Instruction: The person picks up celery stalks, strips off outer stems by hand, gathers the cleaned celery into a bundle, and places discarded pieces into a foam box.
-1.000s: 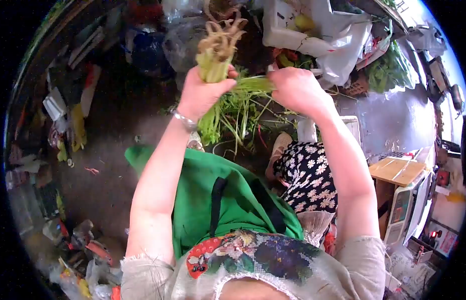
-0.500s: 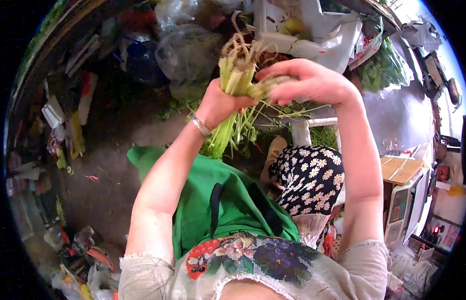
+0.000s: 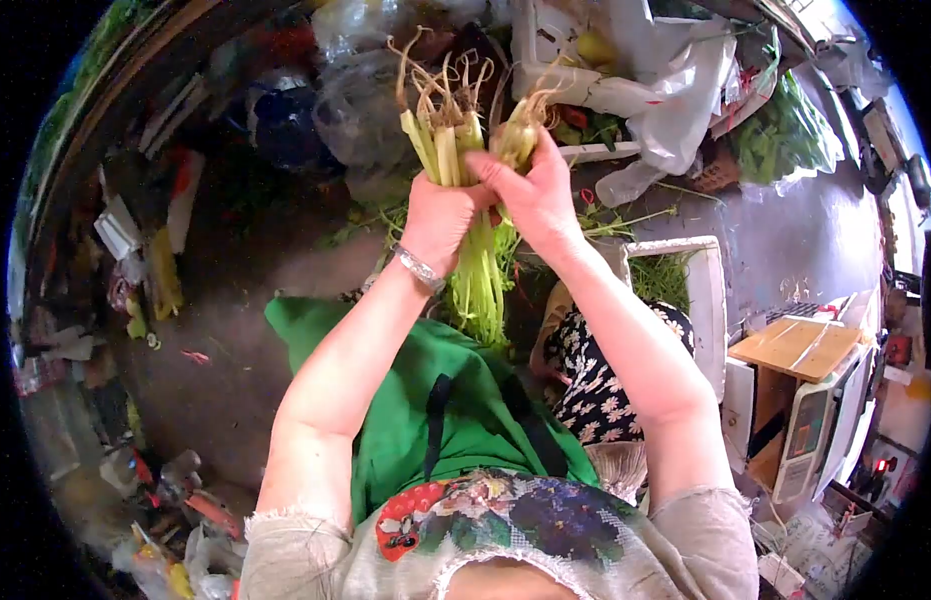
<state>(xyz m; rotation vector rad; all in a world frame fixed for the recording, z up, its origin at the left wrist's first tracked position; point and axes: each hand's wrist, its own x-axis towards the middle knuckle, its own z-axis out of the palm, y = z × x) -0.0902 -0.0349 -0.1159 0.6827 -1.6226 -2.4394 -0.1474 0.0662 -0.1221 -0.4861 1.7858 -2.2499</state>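
Observation:
Celery stalks with tangled brown roots point(image 3: 445, 150) stand upright in my left hand point(image 3: 440, 220), whose fingers are wrapped round them. Below that fist the pale green stems and leaves hang toward my lap. My right hand point(image 3: 540, 200) is closed round another rooted clump of celery point(image 3: 518, 140), just right of the first bunch. The right thumb reaches across to the left-hand stalks. Both hands are side by side, touching or nearly so. Some stems between them are hidden by the fingers.
A green apron point(image 3: 405, 410) covers my lap. On the right stands a white foam box point(image 3: 723, 300) holding loose greens, with a wooden board point(image 3: 800, 345) and a scale point(image 3: 807, 440) beyond. Another foam box point(image 3: 595, 88), a white plastic bag point(image 3: 675, 120) and bagged leafy greens point(image 3: 790, 135) lie ahead.
My right hand has turned and come down beside the left, its celery clump now roots up. The left-hand bunch has spread at the root end. The lower arms have drawn closer together.

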